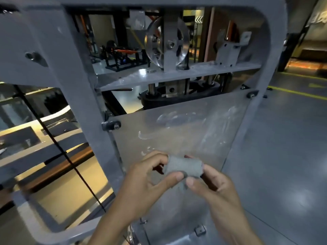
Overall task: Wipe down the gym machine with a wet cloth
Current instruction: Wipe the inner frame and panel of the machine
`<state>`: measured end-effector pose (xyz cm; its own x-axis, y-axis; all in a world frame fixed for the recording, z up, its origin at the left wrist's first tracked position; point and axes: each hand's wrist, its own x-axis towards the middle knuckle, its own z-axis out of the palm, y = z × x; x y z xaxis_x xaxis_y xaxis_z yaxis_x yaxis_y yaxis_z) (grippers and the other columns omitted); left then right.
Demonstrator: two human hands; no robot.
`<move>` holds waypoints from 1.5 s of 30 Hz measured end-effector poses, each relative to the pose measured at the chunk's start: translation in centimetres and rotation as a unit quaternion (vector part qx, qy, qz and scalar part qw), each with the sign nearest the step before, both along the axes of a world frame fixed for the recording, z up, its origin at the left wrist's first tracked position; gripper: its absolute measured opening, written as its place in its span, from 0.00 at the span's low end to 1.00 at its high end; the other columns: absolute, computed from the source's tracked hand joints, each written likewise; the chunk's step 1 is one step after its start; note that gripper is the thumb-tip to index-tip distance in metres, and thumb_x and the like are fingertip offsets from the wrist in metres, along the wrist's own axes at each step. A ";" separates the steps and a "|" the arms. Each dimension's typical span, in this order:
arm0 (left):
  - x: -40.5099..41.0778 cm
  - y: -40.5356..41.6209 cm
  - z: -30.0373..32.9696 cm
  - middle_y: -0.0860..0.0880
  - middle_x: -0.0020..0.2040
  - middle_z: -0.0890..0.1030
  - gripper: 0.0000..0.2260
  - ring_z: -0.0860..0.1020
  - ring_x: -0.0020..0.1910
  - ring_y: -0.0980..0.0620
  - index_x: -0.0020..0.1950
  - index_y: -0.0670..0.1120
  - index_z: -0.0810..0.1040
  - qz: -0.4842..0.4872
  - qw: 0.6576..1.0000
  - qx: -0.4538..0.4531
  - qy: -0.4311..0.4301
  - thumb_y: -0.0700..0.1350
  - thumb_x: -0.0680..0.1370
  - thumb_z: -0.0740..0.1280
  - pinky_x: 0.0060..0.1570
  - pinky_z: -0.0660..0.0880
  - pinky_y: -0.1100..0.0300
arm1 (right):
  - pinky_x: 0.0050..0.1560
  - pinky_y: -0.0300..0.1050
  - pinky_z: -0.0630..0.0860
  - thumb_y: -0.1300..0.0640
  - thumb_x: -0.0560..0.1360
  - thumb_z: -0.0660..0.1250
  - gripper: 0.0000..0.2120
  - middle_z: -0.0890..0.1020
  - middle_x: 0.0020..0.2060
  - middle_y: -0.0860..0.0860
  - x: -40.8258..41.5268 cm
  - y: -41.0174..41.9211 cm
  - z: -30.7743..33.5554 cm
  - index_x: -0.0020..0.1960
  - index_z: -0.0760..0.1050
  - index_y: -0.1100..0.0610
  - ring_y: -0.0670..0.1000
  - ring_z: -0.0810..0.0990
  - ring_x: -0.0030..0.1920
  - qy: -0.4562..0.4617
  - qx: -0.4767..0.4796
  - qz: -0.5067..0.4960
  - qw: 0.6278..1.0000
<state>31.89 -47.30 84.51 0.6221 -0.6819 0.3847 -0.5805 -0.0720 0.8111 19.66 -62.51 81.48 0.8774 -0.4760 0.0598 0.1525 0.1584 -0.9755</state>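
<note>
Now, from the head camera, both hands meet low in the middle of the view, at about 6 o'clock, in front of the gym machine (85,89). The left hand (146,184) comes up from 7 o'clock and pinches the near left edge of a small grey cloth (184,167) between thumb and curled fingers. The right hand (215,184) comes up from 5 o'clock and holds the cloth's right end, its thumb pressed against the lower edge and its fingers wrapped behind. So the 2 thumbs nearly touch under the cloth, which is folded into a short, thick pad held clear of the machine.

Directly behind the cloth, toward 12 o'clock, stands a clear plastic panel (185,124) bolted to the grey frame; it shows pale smears and streaks across its upper half. A dark bracket with a bolt (111,125) fixes its upper left corner, at 9 o'clock from the panel's middle. Above the panel a grey shelf crosses the frame, and on it sits a clear pulley wheel (167,43) at 12 o'clock. A black cable (58,147) runs diagonally through the left opening, at 8 o'clock. The grey floor with a yellow line (297,92) lies off at 3 o'clock.
</note>
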 end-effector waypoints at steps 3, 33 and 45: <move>0.6 0.2 -0.3 0.49 0.48 0.82 0.14 0.80 0.47 0.47 0.49 0.48 0.83 -0.026 0.999 -0.010 0.034 0.58 0.75 0.74 0.48 0.77 0.48 | 0.52 0.44 0.81 0.55 0.70 0.80 0.12 0.86 0.57 0.49 -0.3 0.8 -0.3 0.50 0.86 0.59 0.51 0.85 0.56 0.000 0.004 -0.061 0.998; 1.1 -19.2 -0.4 0.46 0.44 0.85 0.11 0.81 0.43 0.53 0.52 0.50 0.85 -0.098 0.982 0.040 0.153 0.55 0.77 0.73 0.45 0.75 0.54 | 0.41 0.34 0.73 0.49 0.71 0.79 0.13 0.82 0.40 0.46 0.9 -18.3 1.5 0.52 0.78 0.47 0.44 0.78 0.40 -0.036 -0.159 -0.094 0.982; -0.6 -24.5 -1.2 0.45 0.40 0.86 0.15 0.83 0.38 0.52 0.48 0.50 0.84 0.020 0.977 -0.087 0.196 0.60 0.71 0.74 0.39 0.78 0.61 | 0.45 0.30 0.78 0.59 0.68 0.71 0.14 0.88 0.47 0.48 3.6 -20.5 -0.2 0.53 0.84 0.57 0.43 0.86 0.48 -0.101 0.027 -0.127 0.986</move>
